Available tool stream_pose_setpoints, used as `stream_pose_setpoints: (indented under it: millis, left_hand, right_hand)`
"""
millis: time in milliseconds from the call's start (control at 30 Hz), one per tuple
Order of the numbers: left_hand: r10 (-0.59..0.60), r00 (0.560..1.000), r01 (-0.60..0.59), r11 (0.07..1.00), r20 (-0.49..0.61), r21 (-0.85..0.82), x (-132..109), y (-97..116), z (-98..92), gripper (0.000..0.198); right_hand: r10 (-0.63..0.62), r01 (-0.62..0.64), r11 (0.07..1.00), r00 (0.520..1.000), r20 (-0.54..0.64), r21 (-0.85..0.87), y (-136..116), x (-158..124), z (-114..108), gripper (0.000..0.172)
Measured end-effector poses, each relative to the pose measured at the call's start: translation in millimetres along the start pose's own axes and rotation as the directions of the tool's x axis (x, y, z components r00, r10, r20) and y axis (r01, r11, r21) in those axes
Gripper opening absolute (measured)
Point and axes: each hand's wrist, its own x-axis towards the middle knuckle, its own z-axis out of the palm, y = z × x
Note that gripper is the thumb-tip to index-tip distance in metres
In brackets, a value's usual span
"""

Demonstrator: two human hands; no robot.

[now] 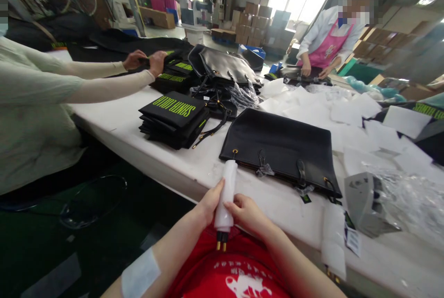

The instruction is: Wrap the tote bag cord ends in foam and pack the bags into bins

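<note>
A white wrapped roll [225,201] stands out from the left eyelet of a black handbag [277,150] lying flat on the table. Two dark cord ends with gold tips [221,245] poke from the roll's near end. My left hand [210,203] closes round the roll from the left. From the right, my right hand [246,212] grips the same roll with thumb and bent fingers. At the bag's right end hangs a second white wrapped roll [333,242], also with gold tips, beside a paper tag [353,241].
Folded black pouches with green lettering [176,113] are stacked left of the bag. More black bags [222,64] lie behind, and white sheets [312,108] and clear plastic [412,201] cover the right. A co-worker's hands [147,61] work at left; a person in a pink apron [329,44] stands opposite.
</note>
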Motion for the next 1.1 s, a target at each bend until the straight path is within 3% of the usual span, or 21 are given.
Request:
stream_pose_setpoints:
  millis: [100, 200, 267, 333, 433, 633, 900, 1000, 1100]
  left_hand:
    - [-0.077, 0.996, 0.082, 0.99, 0.05, -0.113, 10.0, 4.2, 6.5, 0.044]
    - [-0.107, 0.984, 0.128, 0.982, 0.145, -0.141, 14.5, 7.8, 2.4, 0.045]
    - [-0.149, 0.959, 0.193, 0.966, 0.242, -0.172, 16.0, 11.1, -3.9, 0.047]
    - [-0.173, 0.933, 0.241, 0.951, 0.314, -0.194, 16.3, 14.8, -9.6, 0.048]
    - [-0.188, 0.926, 0.251, 0.954, 0.327, -0.162, 14.2, 19.6, -12.1, 0.051]
    - [-0.151, 0.917, 0.233, 0.954, 0.369, -0.187, 16.9, 18.0, -7.8, 0.048]
    - [-0.142, 0.894, 0.25, 0.945, 0.424, -0.209, 29.6, 13.4, -8.3, 0.038]
    - [-0.133, 0.886, 0.243, 0.949, 0.443, -0.2, 29.7, 15.7, -8.9, 0.032]
    - [-0.162, 0.881, 0.259, 0.951, 0.444, -0.167, 30.5, 15.4, -15.4, 0.033]
  right_hand:
    - [-0.113, 0.072, 0.93, 0.989, -0.095, -0.361, -6.7, -8.2, -2.6, 0.036]
    - [-0.315, 0.145, 0.83, 0.919, -0.237, -0.538, -11.6, -12.0, -9.2, 0.036]
    - [-0.483, 0.297, 0.768, 0.851, -0.208, -0.567, -12.3, -9.1, -14.8, 0.028]
    - [-0.577, 0.447, 0.707, 0.813, -0.081, -0.547, -12.5, -2.8, -20.0, 0.039]
    - [-0.565, 0.511, 0.685, 0.823, 0.065, -0.52, -16.0, 7.6, -25.6, 0.045]
    - [-0.443, 0.457, 0.669, 0.879, 0.18, -0.586, -30.7, 17.4, -25.6, 0.053]
    - [-0.372, 0.431, 0.64, 0.898, 0.234, -0.636, -35.6, 21.3, -22.8, 0.028]
    - [-0.42, 0.439, 0.743, 0.894, 0.158, -0.505, -34.1, 27.2, -20.0, 0.027]
    - [-0.326, 0.332, 0.94, 0.943, 0.072, -0.08, -31.3, 38.7, -26.3, 0.023]
